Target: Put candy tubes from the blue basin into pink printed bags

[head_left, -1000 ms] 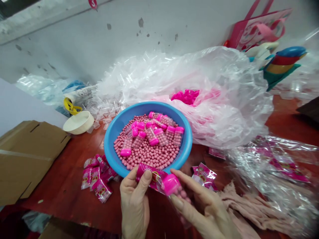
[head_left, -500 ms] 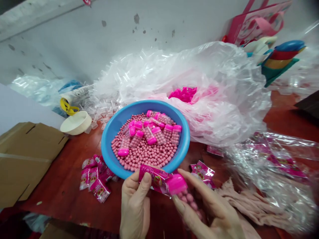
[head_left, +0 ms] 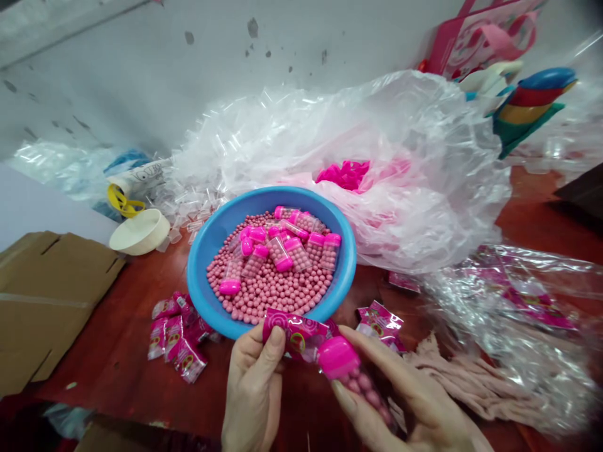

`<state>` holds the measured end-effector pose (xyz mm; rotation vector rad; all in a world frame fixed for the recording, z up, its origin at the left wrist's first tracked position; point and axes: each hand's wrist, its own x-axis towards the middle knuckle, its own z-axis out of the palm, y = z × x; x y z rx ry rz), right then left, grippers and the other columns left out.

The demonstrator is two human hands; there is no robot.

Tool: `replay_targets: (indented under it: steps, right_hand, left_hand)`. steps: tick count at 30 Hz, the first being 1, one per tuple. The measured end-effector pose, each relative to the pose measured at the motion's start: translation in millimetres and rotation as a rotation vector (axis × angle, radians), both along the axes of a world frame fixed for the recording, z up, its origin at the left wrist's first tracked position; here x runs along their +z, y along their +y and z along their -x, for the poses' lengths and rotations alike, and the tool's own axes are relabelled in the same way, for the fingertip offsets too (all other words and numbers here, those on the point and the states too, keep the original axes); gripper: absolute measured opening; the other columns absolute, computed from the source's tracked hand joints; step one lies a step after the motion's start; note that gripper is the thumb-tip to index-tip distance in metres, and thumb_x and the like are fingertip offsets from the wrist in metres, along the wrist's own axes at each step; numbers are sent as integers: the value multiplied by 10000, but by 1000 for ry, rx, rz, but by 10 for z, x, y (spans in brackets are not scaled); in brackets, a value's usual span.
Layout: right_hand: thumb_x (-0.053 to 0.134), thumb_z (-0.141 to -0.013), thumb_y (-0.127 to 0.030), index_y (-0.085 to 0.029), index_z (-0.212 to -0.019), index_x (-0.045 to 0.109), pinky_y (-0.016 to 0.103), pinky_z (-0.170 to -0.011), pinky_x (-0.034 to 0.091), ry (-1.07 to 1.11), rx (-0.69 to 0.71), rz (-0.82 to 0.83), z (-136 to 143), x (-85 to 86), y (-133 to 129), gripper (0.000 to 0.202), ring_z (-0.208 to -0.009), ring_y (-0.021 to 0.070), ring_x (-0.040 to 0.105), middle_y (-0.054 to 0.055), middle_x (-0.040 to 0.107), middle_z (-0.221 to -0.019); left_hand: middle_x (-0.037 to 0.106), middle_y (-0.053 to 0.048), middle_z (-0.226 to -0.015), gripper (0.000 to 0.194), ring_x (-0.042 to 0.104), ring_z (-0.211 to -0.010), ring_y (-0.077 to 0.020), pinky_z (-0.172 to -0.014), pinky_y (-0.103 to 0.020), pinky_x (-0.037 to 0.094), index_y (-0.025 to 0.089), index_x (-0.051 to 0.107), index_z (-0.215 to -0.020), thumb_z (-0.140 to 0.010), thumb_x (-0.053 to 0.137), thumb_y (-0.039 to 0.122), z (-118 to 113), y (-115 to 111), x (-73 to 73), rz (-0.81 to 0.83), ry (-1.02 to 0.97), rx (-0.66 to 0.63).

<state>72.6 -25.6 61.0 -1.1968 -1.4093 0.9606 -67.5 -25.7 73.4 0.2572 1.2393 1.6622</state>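
Observation:
My left hand (head_left: pixel 252 395) pinches one end of a pink printed wrapper (head_left: pixel 296 330) just in front of the blue bowl (head_left: pixel 207 248). My right hand (head_left: pixel 409 402) holds a clear tube of pink candy balls with a pink cap (head_left: pixel 337 358); the cap end meets the wrapper's open end. The bowl holds loose pink balls (head_left: pixel 268 292) and several filled capped tubes (head_left: pixel 282 246).
Sealed pink packets (head_left: pixel 176 329) lie left of the bowl, more packets (head_left: pixel 381 321) to its right. A big clear plastic bag (head_left: pixel 377 169) with pink caps (head_left: pixel 346 174) sits behind. A cardboard box (head_left: pixel 42 301) is at left, a cream dish (head_left: pixel 139 231) behind it, beige cloth (head_left: pixel 466 376) at right.
My right hand has drawn the capped tube slightly right and down, and more of the tube's pink balls show. The left hand keeps its pinch on the wrapper.

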Motion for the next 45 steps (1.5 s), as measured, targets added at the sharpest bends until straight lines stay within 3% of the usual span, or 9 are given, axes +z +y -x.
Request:
replay_targets:
  steps: [5, 10, 13, 18, 23, 28, 31, 36, 45]
  right_hand:
    - [663, -765, -176, -328, -1257, 589, 97, -460, 562, -149, 51, -140, -84, -65, -15, 521, -553, 93, 696, -18, 743, -923]
    - [660, -782, -216, -250, -1241, 614, 268, -759, 615, -374, 16, -238, -149, -107, -36, 462, -839, 208, 736, 47, 729, -1098]
    - [593, -815, -218, -271, -1246, 617, 245, -694, 621, -362, 60, -258, -125, -70, -17, 436, -792, 197, 742, 33, 734, -1075]
    - [644, -772, -169, -287, -1281, 581, 281, -857, 579, -258, 117, -238, -105, -68, 4, 526, -911, 215, 724, 17, 732, -1098]
    - [714, -715, -211, -347, -1107, 646, 141, -440, 538, -141, 50, -128, -82, -71, 6, 421, -462, 100, 642, -58, 703, -710]
    - [697, -704, -199, -385, -991, 648, 130, -364, 440, 7, 119, 60, -22, -29, 26, 345, -368, 72, 519, -100, 632, -578]
    - [702, -699, -213, -367, -946, 660, 122, -387, 423, 129, 146, 227, -11, -46, 21, 294, -409, 71, 508, -93, 604, -553]
    - [743, -681, -263, -316, -938, 668, 154, -472, 449, 282, 167, 408, -21, -73, 18, 273, -515, 88, 534, -64, 602, -595]
    - [737, -738, -275, -301, -1190, 555, 190, -572, 510, 375, 201, 418, -3, -155, 2, 488, -676, 130, 653, -37, 654, -740]
  left_hand:
    - [741, -43, -615, 174, 664, -618, -146, -668, -216, 533, 196, 776, -663, -593, 837, 343, -6, -23, -6, 6, 63, -115]
    - [751, -42, -682, 141, 674, -713, -176, -742, -266, 526, 213, 784, -736, -676, 786, 340, -9, -43, -45, 0, 57, -169]
    - [751, -55, -719, 141, 675, -770, -200, -787, -302, 514, 209, 789, -819, -755, 723, 316, -8, -40, -48, -41, 53, -262]
    - [752, -55, -754, 157, 675, -796, -204, -793, -291, 505, 217, 786, -858, -798, 680, 317, 13, -42, -45, -104, 126, -342]
    - [757, -66, -852, 241, 679, -787, -200, -737, -258, 529, 195, 761, -908, -682, 790, 272, 75, -33, -15, -181, 197, -514]
    - [740, 17, -743, 362, 662, -616, -109, -586, -163, 536, 245, 716, -892, -596, 821, 65, 25, -8, -10, -140, 282, -239]
    - [750, 13, -881, 569, 675, -615, -111, -541, -161, 541, 280, 677, -998, -520, 842, 20, -44, -4, -44, -163, 216, -48]
    - [778, -63, -787, 414, 709, -709, -203, -667, -268, 569, 199, 763, -863, -473, 892, 144, -165, -43, -57, -36, -75, -172]
    - [742, -50, -599, 179, 643, -506, -153, -565, -244, 516, 163, 776, -679, -545, 863, 243, -265, -49, 2, 16, -126, -269]
